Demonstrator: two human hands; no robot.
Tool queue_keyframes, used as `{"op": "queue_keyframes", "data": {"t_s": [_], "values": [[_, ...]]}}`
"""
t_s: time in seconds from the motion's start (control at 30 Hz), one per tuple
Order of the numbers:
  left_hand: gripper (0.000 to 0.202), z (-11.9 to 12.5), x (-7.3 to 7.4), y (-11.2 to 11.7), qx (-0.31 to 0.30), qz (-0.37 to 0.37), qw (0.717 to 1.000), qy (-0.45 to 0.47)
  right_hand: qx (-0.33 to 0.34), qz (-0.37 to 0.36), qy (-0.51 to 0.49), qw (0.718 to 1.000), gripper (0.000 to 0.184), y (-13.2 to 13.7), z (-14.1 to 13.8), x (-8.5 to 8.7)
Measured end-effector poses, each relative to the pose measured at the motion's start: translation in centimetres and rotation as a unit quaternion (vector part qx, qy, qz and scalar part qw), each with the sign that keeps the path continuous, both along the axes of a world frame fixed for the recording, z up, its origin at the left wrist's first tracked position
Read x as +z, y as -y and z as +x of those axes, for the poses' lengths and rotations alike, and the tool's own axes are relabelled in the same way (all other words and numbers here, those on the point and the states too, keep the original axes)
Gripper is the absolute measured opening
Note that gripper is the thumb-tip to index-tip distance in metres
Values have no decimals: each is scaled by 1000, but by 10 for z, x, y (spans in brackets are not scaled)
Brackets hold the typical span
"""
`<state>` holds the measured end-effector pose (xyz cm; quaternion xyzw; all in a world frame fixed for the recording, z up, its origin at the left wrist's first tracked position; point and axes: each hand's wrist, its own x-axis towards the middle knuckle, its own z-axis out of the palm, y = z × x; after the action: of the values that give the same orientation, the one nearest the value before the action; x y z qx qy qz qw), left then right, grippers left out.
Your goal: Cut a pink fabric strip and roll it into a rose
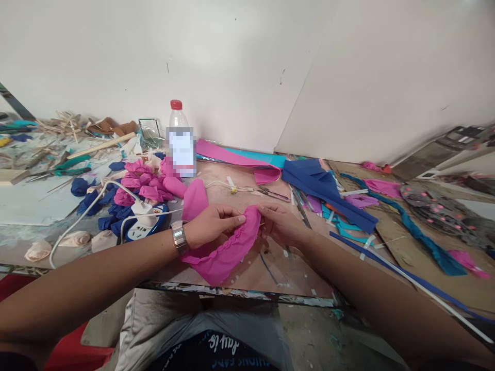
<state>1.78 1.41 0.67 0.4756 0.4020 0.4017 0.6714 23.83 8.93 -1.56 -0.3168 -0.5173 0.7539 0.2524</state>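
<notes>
A long pink fabric strip [228, 263] with one gathered, ruffled edge hangs between my two hands above the front of the table. My left hand [216, 224], with a metal watch on its wrist, pinches the gathered edge between thumb and fingers. At the strip's upper right end, my right hand [280, 224] grips the fabric with its fingertips. Part of the strip curls up behind my left hand towards a heap of pink fabric rosettes [145, 180]. Some fingers of my right hand are hidden behind the cloth.
A red-capped bottle [178, 121] stands by the wall. Left are dark blue rosettes [91, 201], a power strip [145, 224] with a white cable, and green-handled pliers [73, 167]. A pair of scissors [273, 194] lies beyond my hands. Blue fabric [328, 190] and cardboard [406, 242] lie right.
</notes>
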Motion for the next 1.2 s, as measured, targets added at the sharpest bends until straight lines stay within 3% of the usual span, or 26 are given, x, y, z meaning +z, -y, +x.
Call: {"op": "queue_keyframes", "data": {"t_s": [0.2,0.37,0.6,0.93,1.2], "values": [[55,-1,0,0,-19,6,1000,-12,-3,-4,-26,1000,45,2,0,4],[55,-2,1,0,-59,80,992,-80,13,11,-9,1000,51,3,0,6],[55,-2,-2,1,-74,118,982,-130,39,77,22,996,35,1,0,0],[36,-1,-6,2,-52,203,963,-171,44,-2,26,999,44,4,-2,6],[33,-1,-8,1,-55,214,960,-172,57,9,60,997,45,1,0,2]]}}
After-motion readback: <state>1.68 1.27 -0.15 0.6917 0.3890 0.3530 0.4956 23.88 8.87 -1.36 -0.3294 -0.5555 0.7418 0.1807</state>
